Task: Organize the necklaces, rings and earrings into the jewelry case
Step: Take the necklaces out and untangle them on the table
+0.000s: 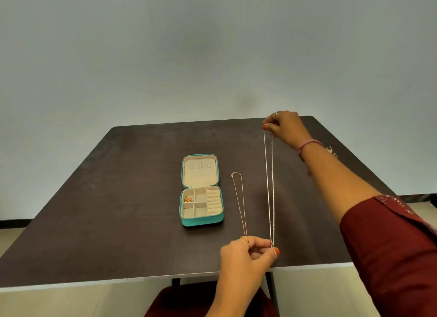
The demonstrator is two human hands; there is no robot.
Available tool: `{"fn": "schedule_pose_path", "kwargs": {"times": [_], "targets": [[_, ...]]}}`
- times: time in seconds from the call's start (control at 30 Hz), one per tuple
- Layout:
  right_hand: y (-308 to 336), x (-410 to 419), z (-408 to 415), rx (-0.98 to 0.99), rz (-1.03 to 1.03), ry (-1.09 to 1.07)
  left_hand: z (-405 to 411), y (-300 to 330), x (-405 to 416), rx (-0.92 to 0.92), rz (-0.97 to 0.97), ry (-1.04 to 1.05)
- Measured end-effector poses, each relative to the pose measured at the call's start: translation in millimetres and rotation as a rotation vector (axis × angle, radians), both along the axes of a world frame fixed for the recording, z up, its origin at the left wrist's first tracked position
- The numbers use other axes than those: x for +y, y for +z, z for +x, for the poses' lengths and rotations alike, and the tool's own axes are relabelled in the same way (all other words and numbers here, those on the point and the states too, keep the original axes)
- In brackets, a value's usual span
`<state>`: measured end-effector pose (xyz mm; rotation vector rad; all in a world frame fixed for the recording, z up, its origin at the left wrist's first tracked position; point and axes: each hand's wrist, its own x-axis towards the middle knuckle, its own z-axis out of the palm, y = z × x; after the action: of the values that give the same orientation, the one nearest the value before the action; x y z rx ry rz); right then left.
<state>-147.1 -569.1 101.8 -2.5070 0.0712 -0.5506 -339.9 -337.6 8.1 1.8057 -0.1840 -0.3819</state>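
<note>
You are pinching one silver necklace (269,186) taut between left grip (248,254) and right grip (285,127), one gold necklace (240,203) lying beside one open jewelry case (201,191).

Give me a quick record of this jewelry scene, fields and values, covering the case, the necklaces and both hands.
case: teal jewelry case, open flat on the dark table
case contents: gold pieces in a left compartment; ring rolls look bare
long necklace: silver chain, stretched taut between both hands
short necklace: gold chain, lying on the table right of the case
left hand: pinches the silver chain's near end
right hand: pinches the far end
</note>
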Motion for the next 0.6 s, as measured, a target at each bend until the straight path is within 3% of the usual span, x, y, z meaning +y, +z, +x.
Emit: {"fn": "schedule_pose_path", "kwargs": {"times": [0.47, 0.6], "targets": [[-84.2, 18.8, 46.5, 0.223, -0.091, 0.029, 19.6, -11.7, -16.3, -0.127, 0.25, -0.098], [-94.0, 16.0, 50.1, 0.275, -0.112, 0.019, 22.2, -9.7, -21.2, -0.144, 0.396, -0.15]]}}
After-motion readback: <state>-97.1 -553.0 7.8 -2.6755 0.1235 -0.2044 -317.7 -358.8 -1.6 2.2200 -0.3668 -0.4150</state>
